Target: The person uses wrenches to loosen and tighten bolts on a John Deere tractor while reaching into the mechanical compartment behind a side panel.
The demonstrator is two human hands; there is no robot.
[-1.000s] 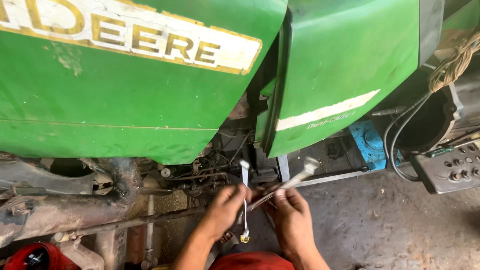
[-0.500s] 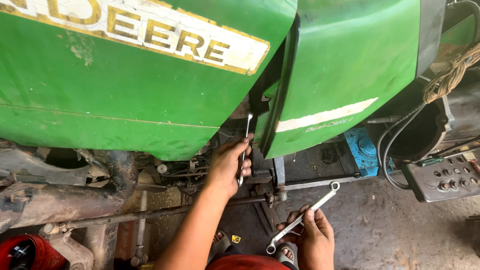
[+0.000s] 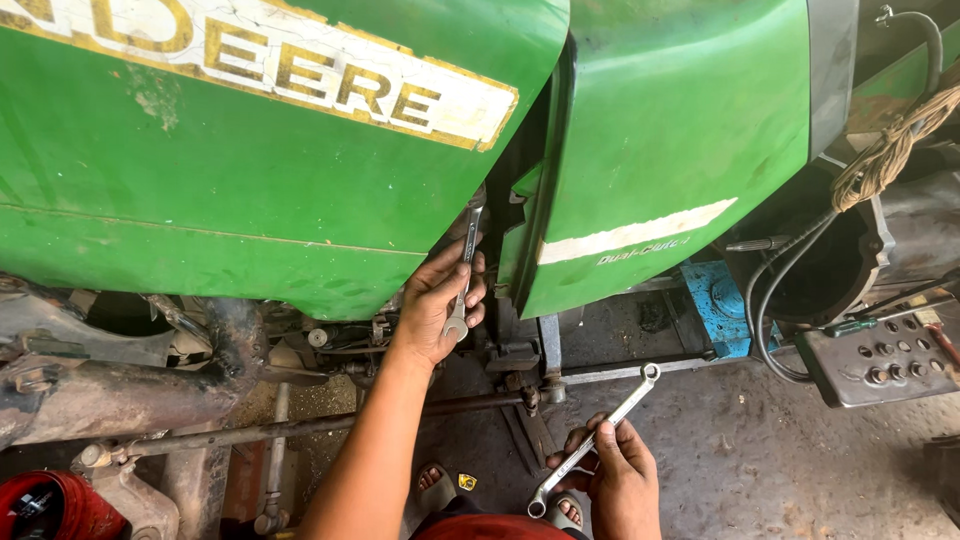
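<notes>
My left hand point(image 3: 437, 302) is raised to the gap between two green tractor body panels point(image 3: 300, 190) and grips a silver wrench point(image 3: 466, 262). The wrench stands nearly upright, its top end reaching into the dark gap. My right hand point(image 3: 617, 468) is low, near the floor, and holds a second, longer silver combination wrench point(image 3: 594, 440) tilted up to the right, its ring end free in the air. A foot in a sandal shows below, between my arms.
A rusty steering rod point(image 3: 300, 428) runs across under the hood. At the right are a blue metal block point(image 3: 715, 305), black hoses point(image 3: 775, 290), a coil of rope point(image 3: 890, 150) and a grey plate with several bolts point(image 3: 880, 362). A red container point(image 3: 45, 505) sits at bottom left.
My hands have separated: the left one rose with the short wrench into the gap between the panels, while the right one dropped toward the floor with the long wrench.
</notes>
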